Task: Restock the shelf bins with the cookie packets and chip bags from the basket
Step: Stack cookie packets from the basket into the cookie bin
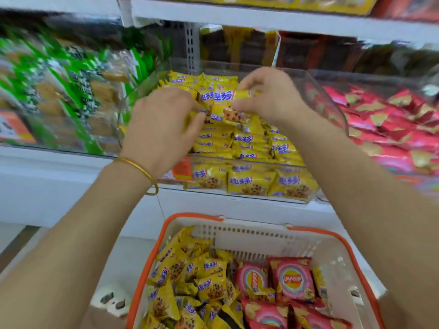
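Note:
A clear shelf bin (pixel 332 108) at centre is heaped with yellow cookie packets (pixel 251 143). Over that heap, my left hand (pixel 164 122) and my right hand (pixel 270 96) both pinch yellow cookie packets (pixel 225 108) held between them. Below, a white basket with an orange rim (pixel 261 238) holds more yellow cookie packets (pixel 190 281) on its left side and red chip bags (pixel 292 279) on its right. A bin of red chip bags (pixel 392 129) stands to the right of the cookie bin.
Green snack bags (pixel 71 86) fill the shelf section at left. Dark packets (pixel 237 46) sit behind the cookie bin. An upper shelf edge (pixel 261 17) runs overhead. A white shelf ledge (pixel 71 181) lies between bins and basket.

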`<state>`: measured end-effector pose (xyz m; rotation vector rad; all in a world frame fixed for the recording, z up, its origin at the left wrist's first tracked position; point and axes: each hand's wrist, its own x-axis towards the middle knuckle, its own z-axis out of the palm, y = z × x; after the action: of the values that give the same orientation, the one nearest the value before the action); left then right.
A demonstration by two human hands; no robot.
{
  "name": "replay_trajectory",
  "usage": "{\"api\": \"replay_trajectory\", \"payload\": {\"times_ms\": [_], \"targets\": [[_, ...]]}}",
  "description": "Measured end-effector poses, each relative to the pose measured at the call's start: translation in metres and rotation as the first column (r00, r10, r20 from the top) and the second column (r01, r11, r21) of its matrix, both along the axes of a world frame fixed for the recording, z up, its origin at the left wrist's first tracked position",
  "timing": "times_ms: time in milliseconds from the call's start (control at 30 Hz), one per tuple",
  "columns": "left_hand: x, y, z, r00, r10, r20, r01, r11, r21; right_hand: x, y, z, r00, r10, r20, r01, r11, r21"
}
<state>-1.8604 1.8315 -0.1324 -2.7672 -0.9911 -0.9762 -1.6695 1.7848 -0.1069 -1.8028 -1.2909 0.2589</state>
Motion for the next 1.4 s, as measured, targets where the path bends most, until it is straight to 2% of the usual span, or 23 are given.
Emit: {"api": "replay_trajectory", "payload": {"times_ms": [100,200,367,500,667,867,967,1033,1133,1200,1300,1400], "targets": [[0.002,0.003,-0.014,0.995,0.017,-0.1,-0.016,1.0,0.011,0.004,0.047,-0.019,0.995,-0.035,0.092,0.04,0.998,-0.048],[0.004,0.006,-0.022,0.991,0.037,-0.132,-0.033,0.999,0.034,0.004,0.074,-0.027,0.985,-0.047,0.165,0.053,0.998,-0.031],[0.005,0.009,-0.026,0.992,0.036,-0.118,-0.03,0.998,0.053,0.009,0.083,-0.034,0.974,-0.049,0.223,0.042,0.999,0.035],[0.006,0.009,-0.027,0.991,0.04,-0.131,-0.032,0.997,0.065,0.005,0.08,-0.043,0.952,0.058,0.299,-0.044,0.998,-0.053],[0.005,0.011,-0.03,0.996,0.03,-0.084,-0.021,0.993,0.114,0.008,0.074,-0.03,0.94,-0.004,0.343,0.039,0.995,-0.097],[-0.003,-0.004,-0.025,0.996,-0.084,0.035,0.065,0.924,0.377,-0.005,0.038,-0.008,0.918,-0.053,0.392,0.065,0.998,-0.016],[-0.007,-0.031,-0.026,0.981,-0.192,0.0,0.175,0.894,0.413,-0.023,-0.008,0.004,0.918,-0.012,0.397,0.001,1.0,0.028],[-0.011,-0.051,-0.033,0.966,-0.255,-0.036,0.252,0.904,0.346,-0.035,-0.048,0.002,0.95,0.083,0.301,-0.094,0.995,0.022],[-0.022,-0.069,-0.058,0.963,-0.236,-0.129,0.251,0.961,0.115,-0.045,-0.096,-0.036,0.968,0.249,0.035,-0.246,0.967,-0.073],[-0.03,-0.071,-0.079,0.936,-0.203,-0.288,0.203,0.979,-0.028,-0.051,-0.107,-0.081,0.96,0.272,0.073,-0.254,0.948,-0.193],[-0.03,-0.066,-0.102,0.866,-0.199,-0.46,0.151,0.979,-0.14,-0.06,-0.1,-0.156,0.952,0.277,0.127,-0.213,0.903,-0.374],[-0.023,-0.061,-0.114,0.814,-0.176,-0.554,0.111,0.983,-0.148,-0.069,-0.091,-0.236,0.926,0.357,0.125,-0.214,0.766,-0.607]]}}
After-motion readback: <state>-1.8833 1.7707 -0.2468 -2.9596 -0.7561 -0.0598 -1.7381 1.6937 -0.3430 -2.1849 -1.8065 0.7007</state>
